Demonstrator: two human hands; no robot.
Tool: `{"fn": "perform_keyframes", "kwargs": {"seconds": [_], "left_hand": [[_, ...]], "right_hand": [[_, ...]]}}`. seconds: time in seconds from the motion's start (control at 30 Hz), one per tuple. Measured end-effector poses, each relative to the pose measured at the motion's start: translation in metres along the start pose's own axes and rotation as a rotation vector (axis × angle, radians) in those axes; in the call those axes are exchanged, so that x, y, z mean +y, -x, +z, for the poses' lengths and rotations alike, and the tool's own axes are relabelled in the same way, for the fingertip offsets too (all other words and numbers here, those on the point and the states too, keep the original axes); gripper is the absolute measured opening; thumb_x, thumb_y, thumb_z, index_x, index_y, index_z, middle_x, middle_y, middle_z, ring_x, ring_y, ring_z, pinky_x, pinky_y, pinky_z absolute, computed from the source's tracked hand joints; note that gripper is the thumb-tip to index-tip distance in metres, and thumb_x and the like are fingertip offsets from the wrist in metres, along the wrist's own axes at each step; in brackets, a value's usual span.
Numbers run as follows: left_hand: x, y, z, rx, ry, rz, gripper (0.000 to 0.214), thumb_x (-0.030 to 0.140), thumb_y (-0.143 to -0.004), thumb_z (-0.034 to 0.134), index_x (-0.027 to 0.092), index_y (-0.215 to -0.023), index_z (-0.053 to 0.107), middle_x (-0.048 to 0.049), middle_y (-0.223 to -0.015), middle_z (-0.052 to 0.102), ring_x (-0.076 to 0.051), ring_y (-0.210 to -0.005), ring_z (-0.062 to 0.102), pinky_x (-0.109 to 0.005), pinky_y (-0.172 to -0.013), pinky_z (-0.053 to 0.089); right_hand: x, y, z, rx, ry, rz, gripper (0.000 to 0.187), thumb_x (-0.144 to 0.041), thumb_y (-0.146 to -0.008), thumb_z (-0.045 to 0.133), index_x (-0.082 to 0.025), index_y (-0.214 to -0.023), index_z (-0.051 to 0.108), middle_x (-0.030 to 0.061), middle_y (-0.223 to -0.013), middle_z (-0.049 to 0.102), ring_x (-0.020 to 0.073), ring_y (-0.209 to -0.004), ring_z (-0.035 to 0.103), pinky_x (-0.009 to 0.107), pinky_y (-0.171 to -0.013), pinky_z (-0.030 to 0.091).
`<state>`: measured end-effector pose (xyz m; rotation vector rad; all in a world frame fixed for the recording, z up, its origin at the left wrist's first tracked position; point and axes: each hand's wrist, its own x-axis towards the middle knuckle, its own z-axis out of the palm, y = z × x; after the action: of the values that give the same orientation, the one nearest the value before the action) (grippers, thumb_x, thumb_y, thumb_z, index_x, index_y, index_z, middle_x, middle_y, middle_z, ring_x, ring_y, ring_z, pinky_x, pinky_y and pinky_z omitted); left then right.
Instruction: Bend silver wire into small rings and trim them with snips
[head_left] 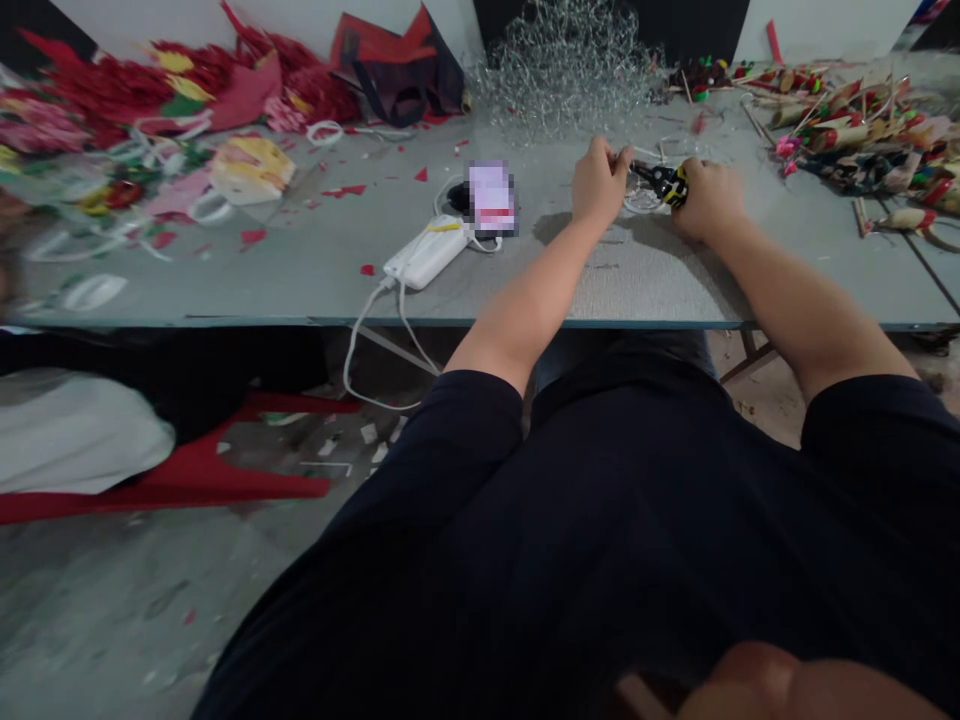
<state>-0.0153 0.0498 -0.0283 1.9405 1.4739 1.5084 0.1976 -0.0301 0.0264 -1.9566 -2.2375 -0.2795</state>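
My right hand [711, 198] is wrapped round the black-and-yellow handles of a pair of pliers [660, 180], whose dark jaws point left. At the jaw tips my left hand [600, 182] is closed in a pinch. Whatever lies between its fingertips is too small to make out. Below the pliers, a pale round coil [642, 200] rests on the table, partly covered by the tool and my hands. A large tangle of curly silver wire [566, 70] is heaped behind them.
Left of my arms lie a white power strip [429, 252] with cables and a blurred-out phone [492, 195]. Red craft pieces [225, 80] and scraps cover the table's left part. Several small stick-and-tube crafts [862, 120] are piled right. A red stool [187, 490] stands below.
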Motion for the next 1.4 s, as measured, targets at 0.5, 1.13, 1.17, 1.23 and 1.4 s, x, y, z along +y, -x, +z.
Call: {"fn": "perform_keyframes", "kwargs": {"seconds": [0.5, 1.13, 1.17, 1.23, 1.4], "left_hand": [[0.013, 0.005, -0.028, -0.062, 0.197, 0.037, 0.040, 0.064, -0.101, 0.083, 0.043, -0.081, 0.055, -0.0179, -0.134, 0.077, -0.047, -0.146, 0.063, -0.068, -0.126, 0.054], [-0.015, -0.012, -0.006, -0.031, 0.224, 0.053, 0.042, 0.005, -0.126, 0.066, 0.034, -0.097, 0.058, 0.0050, -0.092, 0.074, -0.018, -0.095, 0.073, -0.036, -0.099, 0.060], [-0.019, -0.014, -0.004, -0.030, 0.234, 0.040, 0.040, 0.009, -0.122, 0.068, 0.036, -0.095, 0.059, 0.0037, -0.093, 0.076, -0.022, -0.097, 0.077, -0.039, -0.099, 0.062], [-0.028, -0.018, 0.002, -0.016, 0.256, 0.017, 0.036, 0.017, -0.115, 0.074, 0.039, -0.090, 0.059, 0.0007, -0.094, 0.078, -0.030, -0.101, 0.082, -0.048, -0.100, 0.065], [-0.042, -0.025, 0.011, 0.022, 0.351, -0.006, 0.031, 0.019, -0.111, 0.076, 0.040, -0.095, 0.060, 0.0004, -0.098, 0.077, -0.032, -0.097, 0.084, -0.052, -0.103, 0.068]], "right_hand": [[0.008, -0.002, 0.004, -0.052, -0.111, 0.094, 0.063, -0.047, -0.128, 0.072, -0.021, -0.185, 0.064, 0.0207, -0.177, 0.072, 0.0456, -0.155, 0.066, 0.064, -0.133, 0.052], [0.010, -0.008, 0.013, 0.123, -0.055, 0.019, 0.042, -0.021, -0.117, 0.094, -0.012, -0.154, 0.078, 0.0100, -0.140, 0.087, 0.0204, -0.094, 0.043, 0.036, -0.090, 0.037], [0.011, -0.011, 0.016, 0.137, -0.081, 0.019, 0.038, -0.022, -0.117, 0.095, -0.014, -0.150, 0.078, 0.0068, -0.133, 0.087, 0.0209, -0.094, 0.037, 0.036, -0.090, 0.036], [0.012, -0.015, 0.021, 0.161, -0.120, 0.007, 0.023, -0.025, -0.119, 0.095, -0.017, -0.134, 0.080, 0.0022, -0.115, 0.083, 0.0215, -0.094, 0.034, 0.036, -0.091, 0.036], [0.007, -0.013, 0.016, 0.111, -0.040, 0.019, 0.019, -0.017, -0.114, 0.089, -0.012, -0.127, 0.077, 0.0076, -0.126, 0.082, 0.0184, -0.095, 0.052, 0.036, -0.089, 0.038]]}}
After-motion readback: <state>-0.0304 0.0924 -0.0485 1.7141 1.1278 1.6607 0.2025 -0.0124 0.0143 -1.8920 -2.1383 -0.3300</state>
